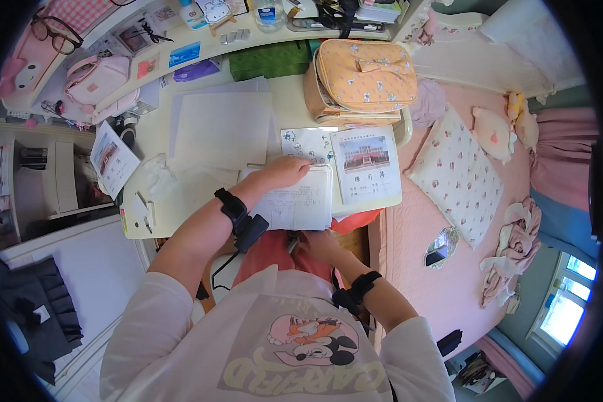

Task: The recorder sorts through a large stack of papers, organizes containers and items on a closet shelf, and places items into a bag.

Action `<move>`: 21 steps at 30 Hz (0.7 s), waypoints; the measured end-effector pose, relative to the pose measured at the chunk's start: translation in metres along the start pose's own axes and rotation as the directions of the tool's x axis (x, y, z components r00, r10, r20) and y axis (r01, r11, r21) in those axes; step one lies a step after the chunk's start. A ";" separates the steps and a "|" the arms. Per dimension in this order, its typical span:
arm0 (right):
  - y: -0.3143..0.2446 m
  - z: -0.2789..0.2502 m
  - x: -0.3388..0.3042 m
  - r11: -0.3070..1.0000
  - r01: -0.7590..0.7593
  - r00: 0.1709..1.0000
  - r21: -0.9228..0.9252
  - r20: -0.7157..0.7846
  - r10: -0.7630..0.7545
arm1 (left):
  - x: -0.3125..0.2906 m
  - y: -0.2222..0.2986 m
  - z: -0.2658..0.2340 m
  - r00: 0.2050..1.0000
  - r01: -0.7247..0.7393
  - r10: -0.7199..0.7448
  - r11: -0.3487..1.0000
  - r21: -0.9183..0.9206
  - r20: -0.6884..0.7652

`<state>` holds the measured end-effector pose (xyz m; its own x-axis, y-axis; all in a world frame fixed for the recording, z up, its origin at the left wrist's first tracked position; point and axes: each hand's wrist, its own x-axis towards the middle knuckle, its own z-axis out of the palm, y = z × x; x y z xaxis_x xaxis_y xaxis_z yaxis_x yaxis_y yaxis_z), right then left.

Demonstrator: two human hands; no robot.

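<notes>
Left hand (285, 171) flat on the paper stack (300, 199), fingers spread and pressing, not pinching. Right hand (320, 244) at the stack's near edge, below the tabletop (181, 201) rim; grip mostly hidden, cannot tell whether closed on the sheets.

Could slide off toward the lap, judging by how the stack overhangs the near edge, if the left palm lifts. Could also fan apart or crease, being loose sheets held only from above. Booklet (368, 164) just beside on the right, touching or overlapping the stack, so likely to get dragged along by a sideways push.

Stack: white, thin, lined or printed with faint tables, corners roughly squared, lying at the tabletop's near edge, front of the bag (362, 77).
</notes>
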<state>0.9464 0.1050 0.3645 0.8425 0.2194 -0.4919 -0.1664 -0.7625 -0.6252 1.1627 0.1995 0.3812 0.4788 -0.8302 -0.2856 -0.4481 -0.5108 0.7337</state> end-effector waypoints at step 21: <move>0.152 -0.134 0.018 0.788 -0.614 0.488 0.040 -0.765 0.419 | -0.110 0.070 0.024 0.955 0.259 -0.198 0.919 0.298 -0.219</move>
<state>1.0047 -0.0882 0.3417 0.7336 -0.6784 -0.0388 -0.6691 -0.7113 -0.2153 1.0603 0.2497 0.4495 0.7116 -0.6431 -0.2831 -0.5127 -0.7507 0.4166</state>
